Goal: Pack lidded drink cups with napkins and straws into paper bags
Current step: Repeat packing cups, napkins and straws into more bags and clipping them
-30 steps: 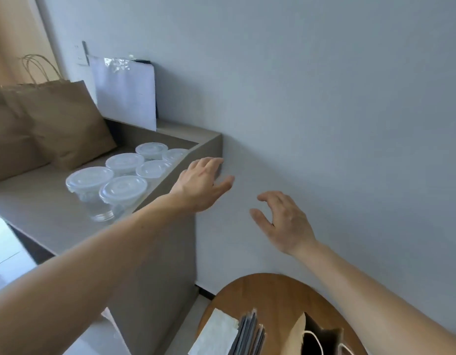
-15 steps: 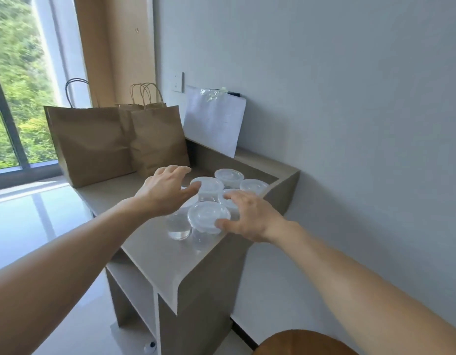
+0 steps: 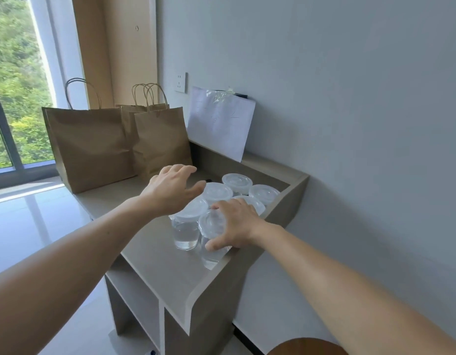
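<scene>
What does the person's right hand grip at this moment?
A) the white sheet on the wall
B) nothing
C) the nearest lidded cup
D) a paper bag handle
C: the right hand curls fingers and thumb round the nearest lidded cup on the counter.

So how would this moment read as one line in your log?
right hand: grips nearest lidded cup | left hand: open, over second cup | paper bags: upright behind, on counter

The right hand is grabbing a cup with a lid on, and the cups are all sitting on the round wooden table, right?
Not quite. In the head view the right hand grips a lidded cup, but the cups sit on the grey counter, not on the round wooden table.
</scene>
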The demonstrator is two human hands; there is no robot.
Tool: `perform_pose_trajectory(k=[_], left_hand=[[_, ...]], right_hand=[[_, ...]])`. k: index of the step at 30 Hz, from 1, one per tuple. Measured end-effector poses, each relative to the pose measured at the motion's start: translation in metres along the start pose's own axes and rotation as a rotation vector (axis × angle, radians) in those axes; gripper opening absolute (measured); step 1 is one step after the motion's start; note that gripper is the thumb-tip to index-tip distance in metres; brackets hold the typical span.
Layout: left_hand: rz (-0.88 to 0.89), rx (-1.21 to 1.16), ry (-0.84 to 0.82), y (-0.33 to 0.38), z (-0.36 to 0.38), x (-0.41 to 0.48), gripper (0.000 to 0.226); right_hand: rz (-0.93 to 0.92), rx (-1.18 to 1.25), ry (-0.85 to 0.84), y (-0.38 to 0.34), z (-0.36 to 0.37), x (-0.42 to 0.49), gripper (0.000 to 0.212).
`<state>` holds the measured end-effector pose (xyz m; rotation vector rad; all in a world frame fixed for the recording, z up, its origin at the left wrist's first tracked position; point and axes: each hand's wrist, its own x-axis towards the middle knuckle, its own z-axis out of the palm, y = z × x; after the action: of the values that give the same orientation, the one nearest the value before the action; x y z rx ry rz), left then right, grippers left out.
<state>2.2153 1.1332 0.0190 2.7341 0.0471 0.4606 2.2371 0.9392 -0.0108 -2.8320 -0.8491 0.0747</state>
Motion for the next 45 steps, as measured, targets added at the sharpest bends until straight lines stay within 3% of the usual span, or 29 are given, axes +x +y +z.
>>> perform_pose_trajectory(k=[11, 19, 33, 39, 45], left_hand=[[0.102, -0.066, 0.036, 0.042, -0.016, 0.038, 0.062], [0.305, -0.126, -0.080, 0.123, 0.016, 0.040, 0.063], [0.677, -0.115, -0.466, 0.315, 0.152, -0.058, 0.065], [0.727, -0.079, -0.665, 0.352, 0.228, -0.130, 0.065], [0.650, -0.007, -0.777, 0.347, 0.293, -0.186, 0.062]], right_hand=[[0.037, 0.464, 0.238, 0.020, -0.090, -0.052, 0.096], [0.210, 0.537, 0.415, 0.079, -0.115, -0.146, 0.090], [0.739, 0.383, 0.407, 0.187, -0.027, -0.354, 0.094], [0.839, 0.361, 0.359, 0.225, 0.028, -0.412, 0.096], [0.877, 0.400, 0.297, 0.254, 0.088, -0.439, 0.100]])
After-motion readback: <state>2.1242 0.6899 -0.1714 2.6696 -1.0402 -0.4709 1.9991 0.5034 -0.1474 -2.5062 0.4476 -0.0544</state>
